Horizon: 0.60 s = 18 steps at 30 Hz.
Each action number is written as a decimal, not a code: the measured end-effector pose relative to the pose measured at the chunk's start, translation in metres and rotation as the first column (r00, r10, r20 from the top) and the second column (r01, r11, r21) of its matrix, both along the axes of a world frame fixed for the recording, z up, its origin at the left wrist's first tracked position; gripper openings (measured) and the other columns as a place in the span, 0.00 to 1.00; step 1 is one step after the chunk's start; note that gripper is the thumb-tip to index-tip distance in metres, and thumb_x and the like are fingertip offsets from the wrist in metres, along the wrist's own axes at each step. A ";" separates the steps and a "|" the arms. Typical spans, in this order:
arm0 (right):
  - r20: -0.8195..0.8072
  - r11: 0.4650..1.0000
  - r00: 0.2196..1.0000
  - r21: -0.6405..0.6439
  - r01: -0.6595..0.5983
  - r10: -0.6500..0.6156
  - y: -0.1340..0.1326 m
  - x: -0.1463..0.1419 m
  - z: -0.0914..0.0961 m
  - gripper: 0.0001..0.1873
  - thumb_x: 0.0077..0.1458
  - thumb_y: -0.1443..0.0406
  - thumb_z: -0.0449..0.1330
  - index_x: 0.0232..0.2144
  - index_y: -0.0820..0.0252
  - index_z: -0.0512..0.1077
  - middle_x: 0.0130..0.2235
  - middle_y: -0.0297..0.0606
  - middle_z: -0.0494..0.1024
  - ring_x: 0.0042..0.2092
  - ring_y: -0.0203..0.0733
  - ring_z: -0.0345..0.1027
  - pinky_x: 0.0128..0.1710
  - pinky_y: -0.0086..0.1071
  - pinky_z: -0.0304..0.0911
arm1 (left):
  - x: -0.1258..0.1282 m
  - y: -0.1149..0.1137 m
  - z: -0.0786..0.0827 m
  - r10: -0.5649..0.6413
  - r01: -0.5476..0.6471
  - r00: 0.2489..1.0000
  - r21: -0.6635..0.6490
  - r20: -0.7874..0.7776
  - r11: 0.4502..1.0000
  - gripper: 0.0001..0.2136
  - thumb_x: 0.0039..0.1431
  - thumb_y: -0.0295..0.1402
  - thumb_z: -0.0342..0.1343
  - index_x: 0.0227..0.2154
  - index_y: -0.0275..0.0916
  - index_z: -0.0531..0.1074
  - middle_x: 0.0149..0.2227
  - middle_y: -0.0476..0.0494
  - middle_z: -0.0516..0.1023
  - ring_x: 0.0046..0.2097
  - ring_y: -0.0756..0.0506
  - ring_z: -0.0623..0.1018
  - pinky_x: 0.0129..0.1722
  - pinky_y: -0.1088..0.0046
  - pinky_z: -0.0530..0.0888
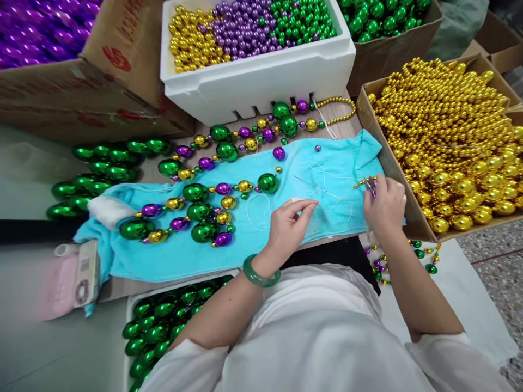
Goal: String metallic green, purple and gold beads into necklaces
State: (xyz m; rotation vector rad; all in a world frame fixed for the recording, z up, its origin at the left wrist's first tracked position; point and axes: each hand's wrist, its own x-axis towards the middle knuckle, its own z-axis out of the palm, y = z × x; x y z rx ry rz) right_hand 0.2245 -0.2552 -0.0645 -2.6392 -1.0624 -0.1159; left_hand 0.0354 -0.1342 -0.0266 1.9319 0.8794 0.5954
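Note:
My left hand [291, 222], with a green bangle [261, 276] on its wrist, is closed in a pinch above the turquoise cloth [171, 267]. What its fingertips hold, if anything, is too fine to make out. At the cloth's right end, my right hand [384, 204] is closed on a small tool [371, 188] with a dark metal tip and reddish-purple handle. A short gold bead strand [360, 183] lies by its tip. Between the hands are a long thin needle [312, 185] and loose white thread [258, 216]. Strung green, purple and gold beads [199, 211] lie left of my left hand.
A white foam box [257, 81] of small beads stands at the back. Cardboard boxes hold purple beads [44, 32], gold bead strands [445, 114] and green beads [379, 22]. A finished-looking necklace [289, 126] lies behind the cloth. Large green beads [163, 310] fill a tray below.

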 end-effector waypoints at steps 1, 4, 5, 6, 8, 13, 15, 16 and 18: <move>0.027 1.000 1.000 -0.006 0.000 0.000 0.001 -0.003 -0.001 0.21 0.60 0.60 0.50 0.50 0.65 0.69 0.48 0.57 0.71 0.48 0.59 0.62 0.41 0.45 0.58 | -0.001 0.003 0.001 0.016 -0.016 1.000 0.004 0.013 1.000 0.10 0.60 0.36 0.56 0.35 0.40 0.80 0.34 0.45 0.82 0.35 0.49 0.76 0.28 0.76 0.68; -0.069 0.994 0.998 -0.104 -0.018 0.011 0.003 -0.016 -0.008 0.16 0.60 0.58 0.51 0.37 0.63 0.73 0.42 0.53 0.73 0.45 0.57 0.64 0.38 0.42 0.59 | -0.004 0.008 0.001 0.063 -0.063 0.997 0.003 0.051 0.998 0.09 0.60 0.36 0.56 0.35 0.39 0.81 0.33 0.45 0.81 0.35 0.49 0.76 0.31 0.76 0.70; -0.133 0.987 0.991 -0.157 -0.035 0.014 0.003 -0.020 -0.011 0.16 0.59 0.57 0.51 0.34 0.62 0.73 0.40 0.52 0.73 0.44 0.56 0.65 0.36 0.41 0.59 | -0.005 0.009 0.000 0.071 -0.070 0.996 -0.004 0.059 0.998 0.09 0.60 0.36 0.56 0.35 0.39 0.81 0.33 0.45 0.81 0.35 0.49 0.76 0.31 0.76 0.70; -0.193 0.978 0.981 -0.204 -0.049 0.008 0.004 -0.023 -0.013 0.15 0.59 0.57 0.52 0.33 0.62 0.73 0.40 0.52 0.74 0.43 0.55 0.66 0.35 0.40 0.59 | -0.006 0.010 0.000 0.074 -0.074 0.995 -0.012 0.062 0.997 0.10 0.60 0.36 0.56 0.35 0.39 0.81 0.33 0.45 0.81 0.35 0.49 0.76 0.32 0.76 0.70; -0.276 0.966 0.961 -0.254 -0.051 -0.022 0.004 -0.026 -0.017 0.13 0.58 0.60 0.53 0.31 0.61 0.74 0.41 0.50 0.74 0.42 0.53 0.67 0.34 0.38 0.59 | -0.008 0.012 -0.001 0.076 -0.074 0.996 -0.031 0.056 0.997 0.10 0.59 0.36 0.56 0.35 0.39 0.81 0.32 0.45 0.81 0.34 0.49 0.76 0.32 0.75 0.71; -0.316 0.994 0.947 -0.081 -0.080 0.050 0.009 -0.019 -0.007 0.10 0.57 0.64 0.52 0.31 0.59 0.72 0.37 0.45 0.76 0.39 0.48 0.69 0.35 0.36 0.59 | -0.011 0.020 -0.007 0.102 -0.100 0.994 -0.045 0.039 0.994 0.11 0.59 0.37 0.56 0.35 0.38 0.81 0.31 0.45 0.81 0.34 0.49 0.76 0.32 0.75 0.70; -0.304 0.980 0.931 0.050 -0.195 0.201 0.021 -0.019 0.000 0.10 0.59 0.64 0.51 0.33 0.60 0.72 0.37 0.44 0.76 0.39 0.46 0.69 0.38 0.35 0.59 | -0.011 0.024 -0.013 0.103 -0.102 0.994 -0.053 0.021 0.993 0.11 0.59 0.37 0.55 0.36 0.38 0.81 0.31 0.45 0.80 0.34 0.49 0.76 0.33 0.75 0.71; -0.300 0.960 0.912 0.087 -0.267 0.281 0.030 -0.021 0.002 0.10 0.60 0.64 0.51 0.34 0.60 0.72 0.37 0.44 0.76 0.40 0.46 0.69 0.40 0.35 0.60 | -0.012 0.025 -0.017 0.098 -0.098 0.995 -0.063 0.007 0.993 0.11 0.59 0.37 0.55 0.36 0.38 0.81 0.31 0.45 0.80 0.34 0.49 0.77 0.33 0.75 0.71; -0.307 0.911 0.860 0.085 -0.403 0.408 0.052 -0.026 0.004 0.11 0.61 0.66 0.50 0.37 0.61 0.73 0.39 0.44 0.77 0.42 0.46 0.69 0.42 0.34 0.60 | -0.013 0.027 -0.026 0.087 -0.089 0.996 -0.086 -0.026 0.992 0.11 0.60 0.36 0.54 0.36 0.38 0.81 0.31 0.44 0.80 0.34 0.49 0.77 0.34 0.75 0.71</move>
